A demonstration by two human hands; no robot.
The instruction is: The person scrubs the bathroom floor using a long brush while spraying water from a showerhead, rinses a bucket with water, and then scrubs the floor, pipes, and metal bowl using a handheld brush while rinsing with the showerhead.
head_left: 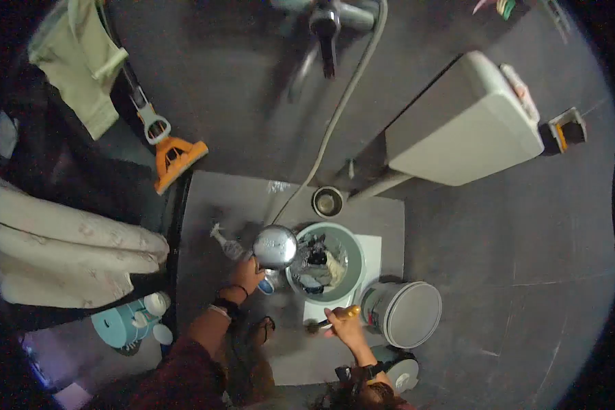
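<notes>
The left hand (248,275) is gripping a shiny round metal item (275,247) by the basin (357,263) of wet cloth (334,270); the right hand (347,330) is clasping a brush (352,311). A loosening left grip could be risking a splash.

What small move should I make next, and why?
I'd probably ease the shiny round metal piece in your left hand slightly right, over the pale green round tub: from here it overlaps only the tub's left rim, and bunched cloths lie inside. Your right hand is occupied with a yellow-ended brush.
</notes>
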